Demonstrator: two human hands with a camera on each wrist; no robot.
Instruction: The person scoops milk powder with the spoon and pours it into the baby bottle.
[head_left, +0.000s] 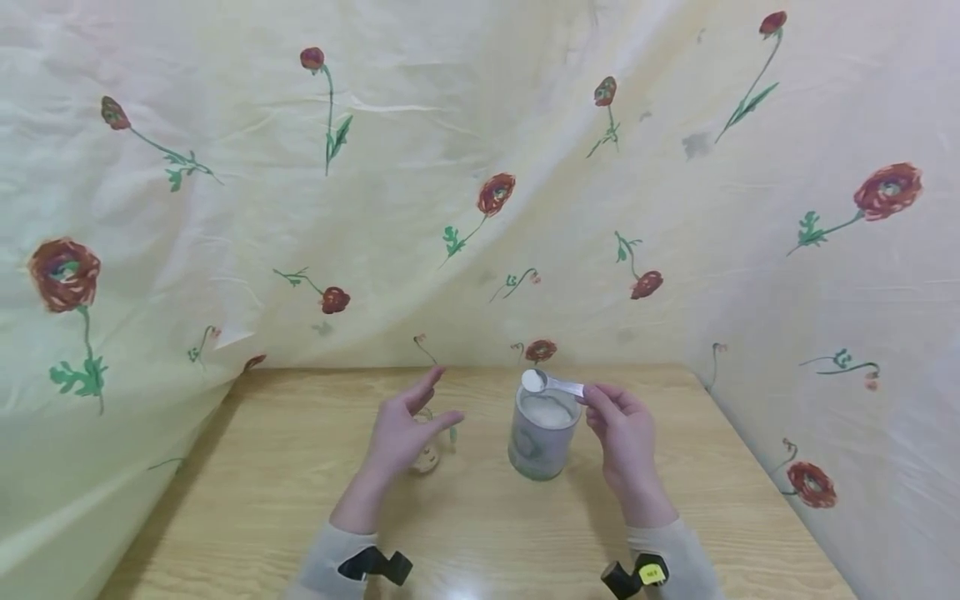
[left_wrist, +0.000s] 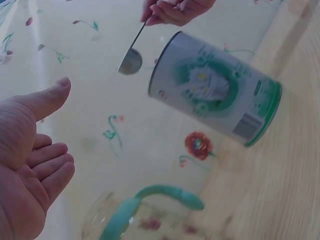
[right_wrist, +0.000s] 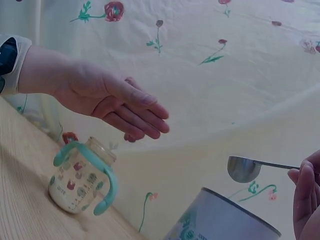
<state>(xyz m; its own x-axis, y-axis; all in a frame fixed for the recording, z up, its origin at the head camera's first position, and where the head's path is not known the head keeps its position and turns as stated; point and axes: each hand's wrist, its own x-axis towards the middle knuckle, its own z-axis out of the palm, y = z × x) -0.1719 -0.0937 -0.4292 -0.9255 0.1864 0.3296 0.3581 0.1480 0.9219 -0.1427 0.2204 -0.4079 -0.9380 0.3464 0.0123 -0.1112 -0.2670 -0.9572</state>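
My right hand pinches the handle of a metal measuring spoon, held level above the open mouth of a can. White powder fills the spoon's bowl, and more powder shows inside the can. The can has a white and green label in the left wrist view. My left hand hovers with fingers extended and thumb apart, holding nothing. Below it stands a clear baby bottle with green handles and no cap, mostly hidden by the hand in the head view.
A wooden table carries the can and the bottle. Behind it and along both sides hangs a pale cloth printed with red flowers. Dark wrist cameras are strapped over the sleeves.
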